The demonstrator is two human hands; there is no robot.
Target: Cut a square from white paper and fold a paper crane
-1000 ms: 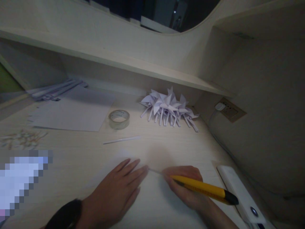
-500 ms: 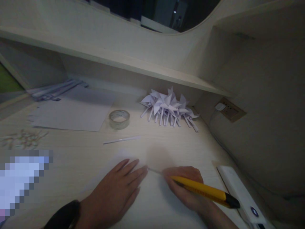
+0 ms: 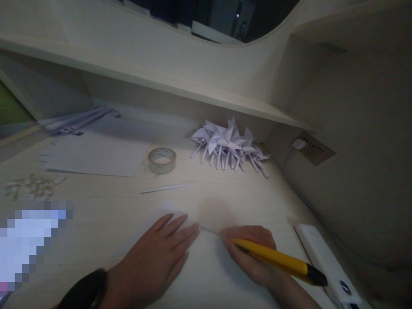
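My left hand lies flat with its fingers stretched out, pressing on a pale sheet of paper on the desk. The sheet's outline barely shows against the pale desktop. In my right hand is a yellow utility knife with a black end. Its thin blade points left, and the tip meets or nearly meets the index fingertip of my left hand. Beyond my hands, a thin white strip or stick rests on the desk, just in front of a roll of clear tape.
Several white paper pinwheels lie bunched at the back. White sheets and rolled paper sticks lie back left, small loose pieces before them. A white power strip stands right, below a wall socket. A shelf overhangs the back.
Both hands and the knife keep almost the same place. The view has shifted very slightly, and the knife's black end sits a touch lower and further right.
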